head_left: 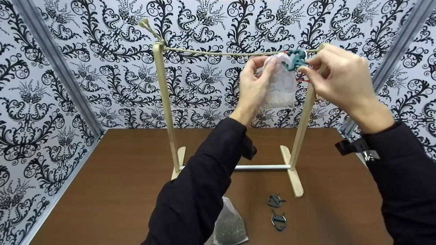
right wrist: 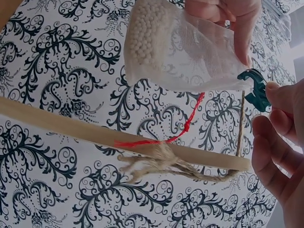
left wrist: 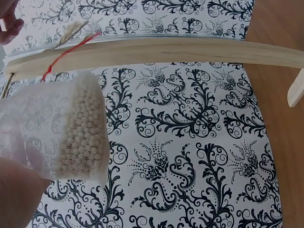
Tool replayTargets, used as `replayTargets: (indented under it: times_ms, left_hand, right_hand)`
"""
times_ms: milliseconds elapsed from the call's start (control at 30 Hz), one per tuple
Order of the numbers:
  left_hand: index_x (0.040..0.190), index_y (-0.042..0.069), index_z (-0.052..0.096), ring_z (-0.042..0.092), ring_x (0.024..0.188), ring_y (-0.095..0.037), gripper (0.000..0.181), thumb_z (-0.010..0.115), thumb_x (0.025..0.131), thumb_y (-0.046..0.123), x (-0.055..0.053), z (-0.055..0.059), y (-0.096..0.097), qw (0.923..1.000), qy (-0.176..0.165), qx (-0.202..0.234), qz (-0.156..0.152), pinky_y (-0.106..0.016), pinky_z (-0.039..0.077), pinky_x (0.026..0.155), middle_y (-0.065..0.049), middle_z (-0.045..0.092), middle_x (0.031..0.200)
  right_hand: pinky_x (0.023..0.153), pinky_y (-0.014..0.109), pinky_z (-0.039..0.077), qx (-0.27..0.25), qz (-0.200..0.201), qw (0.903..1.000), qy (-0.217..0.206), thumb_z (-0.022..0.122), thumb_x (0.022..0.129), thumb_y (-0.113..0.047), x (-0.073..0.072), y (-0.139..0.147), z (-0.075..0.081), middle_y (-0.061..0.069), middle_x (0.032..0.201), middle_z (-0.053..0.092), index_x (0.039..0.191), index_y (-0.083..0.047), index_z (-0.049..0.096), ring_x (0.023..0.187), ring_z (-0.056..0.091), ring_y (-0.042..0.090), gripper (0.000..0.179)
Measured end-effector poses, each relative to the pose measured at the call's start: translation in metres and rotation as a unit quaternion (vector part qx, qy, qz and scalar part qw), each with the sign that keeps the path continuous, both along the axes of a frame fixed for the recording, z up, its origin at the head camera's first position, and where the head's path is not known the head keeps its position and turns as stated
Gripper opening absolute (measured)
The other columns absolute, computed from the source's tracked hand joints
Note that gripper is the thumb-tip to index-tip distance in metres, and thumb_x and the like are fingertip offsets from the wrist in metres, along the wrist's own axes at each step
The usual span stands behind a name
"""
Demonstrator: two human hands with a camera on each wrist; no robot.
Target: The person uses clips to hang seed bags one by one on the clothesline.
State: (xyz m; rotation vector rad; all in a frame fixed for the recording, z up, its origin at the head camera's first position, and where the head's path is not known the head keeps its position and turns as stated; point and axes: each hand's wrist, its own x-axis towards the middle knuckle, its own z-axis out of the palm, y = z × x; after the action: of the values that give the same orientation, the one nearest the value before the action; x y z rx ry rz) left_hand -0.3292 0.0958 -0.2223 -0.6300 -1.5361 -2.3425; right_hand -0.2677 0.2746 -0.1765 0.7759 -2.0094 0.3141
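My left hand pinches the upper part of a sheer white mesh bag up at the rope. Small pale round beads fill the bag's lower end, and a red drawstring trails from it. The right hand pinches a dark green plastic clip between thumb and fingers. In the right wrist view the clip meets the bag's gathered top corner, beside the rope. Whether its jaws grip both bag and rope I cannot tell.
The rope spans two wooden posts joined low down by a white rod. On the brown table lie two more ring-shaped green clips. A mesh bag of dark green bits lies near my left sleeve.
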Motion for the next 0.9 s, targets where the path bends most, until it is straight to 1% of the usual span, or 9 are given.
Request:
replayTargets:
  times_ms: [133,267,400,533,567,633,767,800,900]
  left_hand:
    - [0.114,0.005,0.059,0.070,0.094,-0.019,0.019,0.066,0.099,0.014,-0.003,0.003,0.002,0.9999,0.000,0.013,-0.004,-0.030,0.059,0.079,-0.006,0.065,0.107]
    - [0.111,0.004,0.059,0.071,0.094,-0.019,0.017,0.066,0.099,0.012,-0.005,0.003,0.005,0.9994,0.012,0.029,-0.013,-0.031,0.059,0.080,-0.006,0.064,0.107]
    - [0.109,0.004,0.060,0.071,0.094,-0.017,0.015,0.067,0.098,0.011,-0.007,0.001,0.005,0.9987,0.018,0.044,-0.020,-0.032,0.059,0.082,-0.005,0.064,0.106]
    - [0.107,0.006,0.060,0.070,0.095,-0.016,0.013,0.067,0.097,0.011,-0.010,0.003,0.006,0.9984,0.020,0.048,-0.019,-0.032,0.058,0.083,-0.004,0.066,0.103]
    - [0.107,0.006,0.060,0.070,0.095,-0.016,0.013,0.067,0.097,0.010,-0.010,0.003,0.006,0.9982,0.024,0.052,-0.020,-0.032,0.058,0.084,-0.004,0.066,0.103]
    - [0.107,0.005,0.061,0.070,0.095,-0.016,0.012,0.067,0.097,0.009,-0.012,0.003,0.008,0.9977,0.029,0.058,-0.021,-0.032,0.058,0.086,-0.005,0.067,0.103]
    - [0.107,0.003,0.061,0.070,0.095,-0.016,0.013,0.067,0.097,0.008,-0.014,0.001,0.010,0.9975,0.025,0.062,-0.023,-0.032,0.057,0.087,-0.005,0.068,0.104]
    - [0.108,0.004,0.062,0.070,0.095,-0.016,0.014,0.067,0.096,0.008,-0.014,0.000,0.010,0.9978,0.021,0.059,-0.021,-0.031,0.057,0.086,-0.004,0.068,0.105]
    - [0.109,0.004,0.062,0.071,0.094,-0.015,0.015,0.068,0.096,0.010,-0.014,0.000,0.009,0.9986,0.010,0.050,-0.012,-0.030,0.058,0.082,-0.003,0.069,0.105]
  right_hand:
    - [0.061,0.000,0.034,-0.011,-0.013,0.9998,-0.006,0.079,0.089,-0.009,0.000,0.000,0.007,0.015,0.082,0.068,0.088,0.006,0.070,0.063,0.054,0.008,0.018]
    - [0.058,0.002,0.037,-0.019,-0.023,0.9983,-0.050,0.079,0.089,-0.011,-0.001,0.002,0.014,0.012,0.082,0.068,0.090,0.004,0.070,0.064,0.049,-0.003,0.017]
    - [0.057,0.004,0.041,-0.030,-0.019,0.9944,-0.099,0.078,0.090,-0.012,-0.005,0.006,0.023,0.011,0.084,0.068,0.094,0.003,0.070,0.062,0.050,-0.006,0.018]
    - [0.053,0.006,0.044,-0.052,-0.015,0.9896,-0.133,0.078,0.090,-0.015,-0.010,0.008,0.030,0.011,0.088,0.069,0.097,0.003,0.070,0.059,0.054,-0.004,0.021]
    - [0.052,0.007,0.044,-0.059,-0.019,0.9872,-0.147,0.078,0.091,-0.016,-0.010,0.008,0.031,0.011,0.089,0.069,0.098,0.003,0.070,0.058,0.054,-0.003,0.022]
    - [0.049,0.011,0.046,-0.079,-0.025,0.9781,-0.191,0.077,0.092,-0.019,-0.012,0.009,0.033,0.011,0.091,0.068,0.102,0.003,0.070,0.056,0.057,0.002,0.024]
    - [0.050,0.017,0.051,-0.109,-0.035,0.9538,-0.278,0.073,0.095,-0.025,-0.014,0.013,0.034,0.013,0.093,0.067,0.110,0.001,0.069,0.057,0.063,0.010,0.030]
    - [0.050,0.018,0.053,-0.112,-0.032,0.9495,-0.291,0.072,0.096,-0.026,-0.014,0.013,0.034,0.013,0.093,0.067,0.111,0.001,0.069,0.058,0.064,0.012,0.031]
    - [0.054,0.020,0.055,-0.111,-0.019,0.9447,-0.308,0.071,0.096,-0.026,-0.015,0.013,0.035,0.010,0.090,0.068,0.112,0.000,0.069,0.060,0.066,0.013,0.031]
